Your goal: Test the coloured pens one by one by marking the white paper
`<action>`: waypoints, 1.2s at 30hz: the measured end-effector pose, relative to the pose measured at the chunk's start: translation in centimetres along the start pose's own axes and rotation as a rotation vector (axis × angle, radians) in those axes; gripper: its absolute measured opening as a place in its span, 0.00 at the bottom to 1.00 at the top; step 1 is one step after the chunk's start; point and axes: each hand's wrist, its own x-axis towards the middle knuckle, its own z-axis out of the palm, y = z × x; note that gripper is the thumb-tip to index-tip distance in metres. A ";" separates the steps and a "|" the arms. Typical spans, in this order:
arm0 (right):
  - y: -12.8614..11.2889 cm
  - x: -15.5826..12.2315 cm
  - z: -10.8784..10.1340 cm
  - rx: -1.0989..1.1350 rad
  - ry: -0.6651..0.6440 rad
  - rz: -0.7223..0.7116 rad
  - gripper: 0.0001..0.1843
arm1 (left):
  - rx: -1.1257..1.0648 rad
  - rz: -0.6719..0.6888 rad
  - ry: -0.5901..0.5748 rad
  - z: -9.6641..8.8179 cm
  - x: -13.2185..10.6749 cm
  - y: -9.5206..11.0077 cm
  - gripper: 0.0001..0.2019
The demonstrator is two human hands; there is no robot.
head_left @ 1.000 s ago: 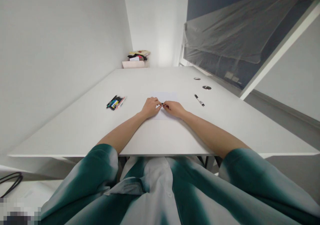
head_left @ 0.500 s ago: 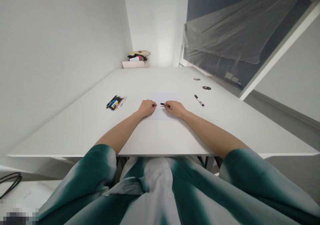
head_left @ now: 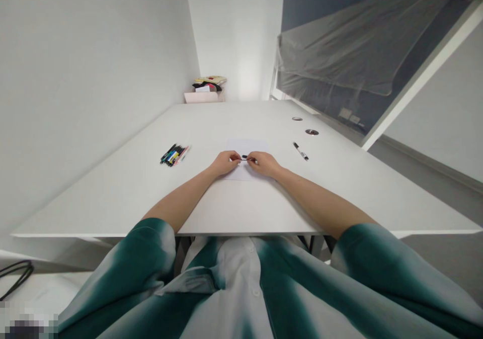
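Although both hands are drawn in close together, the tabletop stretches well beyond them on each side, and its near edge runs across the lower frame behind the forearms. The left hand and right hand rest palm-down over a white paper sheet, near the middle of the frame, with the wrists low and the forearms angling in from the lower corners. Their fingertips form a narrow pinch around a small black piece, which lies over the sheet's upper half. The right hand's fingers hold its thin end; whether the left fingers grip it or only touch it, I cannot tell. A bundle of colored pens lies left of the sheet, well apart from the left hand. A black-and-silver marker lies right of the sheet, well apart from the right hand, below two round desk grommets.
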 end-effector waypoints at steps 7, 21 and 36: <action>0.0 0.0 0.0 0.028 0.007 -0.001 0.13 | -0.020 0.006 0.018 0.4 0.0 -0.1 0.08; -0.4 -0.1 0.0 0.090 0.023 -0.014 0.14 | -0.002 0.024 0.023 0.7 0.0 -0.1 0.10; 0.0 0.3 0.5 0.294 0.067 0.001 0.12 | 0.092 0.060 0.026 0.6 -0.1 0.5 0.12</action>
